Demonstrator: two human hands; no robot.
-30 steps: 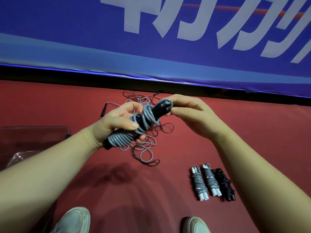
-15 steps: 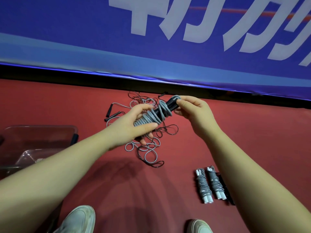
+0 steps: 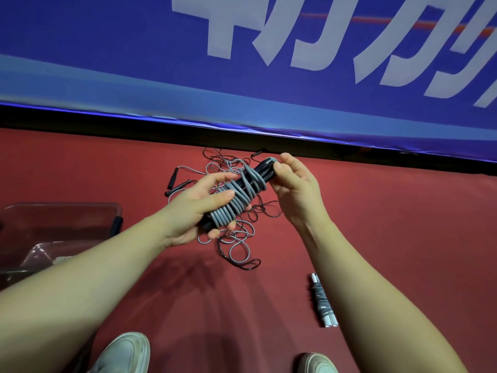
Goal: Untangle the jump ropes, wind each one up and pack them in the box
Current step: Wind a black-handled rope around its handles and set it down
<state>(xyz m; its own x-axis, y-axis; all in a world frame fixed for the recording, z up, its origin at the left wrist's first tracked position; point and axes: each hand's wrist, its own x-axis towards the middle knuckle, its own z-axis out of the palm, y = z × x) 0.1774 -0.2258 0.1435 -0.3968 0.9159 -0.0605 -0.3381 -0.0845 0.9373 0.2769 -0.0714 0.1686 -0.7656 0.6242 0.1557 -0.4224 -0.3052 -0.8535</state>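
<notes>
My left hand grips a jump rope bundle: black handles with grey cord wound around them, held slantwise above the red floor. My right hand pinches the cord at the bundle's upper end. Beneath lies a tangle of grey and black ropes with loose black handles to its left. A wound grey rope with white handles lies on the floor at the right, partly hidden by my right forearm. A clear plastic box stands at the left.
A blue banner with white lettering runs along the far edge of the red floor. Two pale shoes show at the bottom edge.
My right hand has shifted to the bundle's top end, and the cord's last turns sit tighter on the handles. My right forearm now hides most of the wound ropes on the floor.
</notes>
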